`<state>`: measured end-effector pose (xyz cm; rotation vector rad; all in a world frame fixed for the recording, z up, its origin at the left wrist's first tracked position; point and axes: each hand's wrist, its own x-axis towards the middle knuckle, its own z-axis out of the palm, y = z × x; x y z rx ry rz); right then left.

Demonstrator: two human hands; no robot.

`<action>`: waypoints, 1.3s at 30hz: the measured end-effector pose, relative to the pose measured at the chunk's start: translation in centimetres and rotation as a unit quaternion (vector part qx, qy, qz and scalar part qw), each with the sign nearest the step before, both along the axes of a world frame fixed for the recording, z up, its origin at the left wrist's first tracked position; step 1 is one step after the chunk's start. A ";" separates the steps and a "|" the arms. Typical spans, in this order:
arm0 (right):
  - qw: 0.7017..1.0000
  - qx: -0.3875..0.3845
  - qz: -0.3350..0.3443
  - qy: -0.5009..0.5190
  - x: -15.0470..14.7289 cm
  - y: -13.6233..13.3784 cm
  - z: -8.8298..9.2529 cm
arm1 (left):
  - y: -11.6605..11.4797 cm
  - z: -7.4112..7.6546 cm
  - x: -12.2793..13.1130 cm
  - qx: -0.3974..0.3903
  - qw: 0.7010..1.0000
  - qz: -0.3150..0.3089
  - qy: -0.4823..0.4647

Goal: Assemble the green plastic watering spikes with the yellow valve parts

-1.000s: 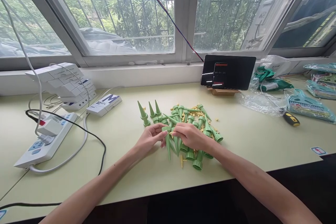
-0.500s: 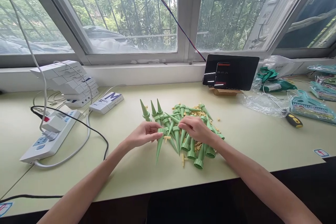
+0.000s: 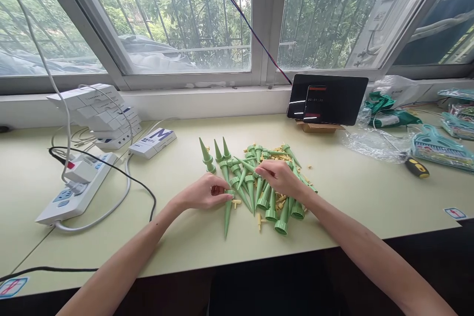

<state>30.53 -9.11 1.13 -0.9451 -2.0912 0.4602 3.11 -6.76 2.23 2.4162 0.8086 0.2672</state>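
Note:
My left hand (image 3: pixel 207 191) pinches a green plastic plant-watering spike (image 3: pixel 227 218) near its wide end; the tip points toward me. My right hand (image 3: pixel 279 177) is closed at the end of another green spike (image 3: pixel 244 164), whose tip points left and away from me; the fingers hide its wide end. Beneath and around my right hand lies a pile of green spikes (image 3: pixel 282 217) mixed with small yellow T-shaped pieces (image 3: pixel 259 223). Beyond my left hand, several spikes stand tip up, among them a far-left one (image 3: pixel 206 154).
White boxes (image 3: pixel 107 118) are stacked at the back left, near a power strip (image 3: pixel 76 195) with cables. A tablet (image 3: pixel 336 101) leans on a cardboard stand, a phone before it. Clear plastic wrap, a yellow-black handle (image 3: pixel 417 168) and wrapped teal items (image 3: pixel 440 145) lie right.
My left hand has moved slightly down with its spike, which now lies closer to straight toward me. My right hand has shifted only slightly. The view has tilted a little.

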 end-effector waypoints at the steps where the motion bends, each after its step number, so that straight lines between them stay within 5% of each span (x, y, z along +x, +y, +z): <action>1: 1.000 -0.002 0.000 0.001 0.0 0.0 0.0 | 0.0 0.0 0.0 0.000 1.000 0.002 0.002; 7: 1.000 0.001 0.000 0.006 0.1 0.1 -0.1 | 0.2 -0.1 0.0 0.023 0.999 0.014 -0.038; 16: 1.000 -0.008 0.001 0.016 0.1 0.1 0.1 | 0.8 -0.8 -0.1 0.056 0.982 0.148 -0.099; 32: 0.999 -0.011 -0.008 -0.033 -0.2 -0.2 0.0 | 1.1 -1.4 -0.2 0.026 0.991 0.132 -0.023; 39: 0.990 -0.014 -0.118 -0.073 2.1 0.6 1.0 | 0.9 -1.0 0.0 0.034 0.991 0.133 -0.004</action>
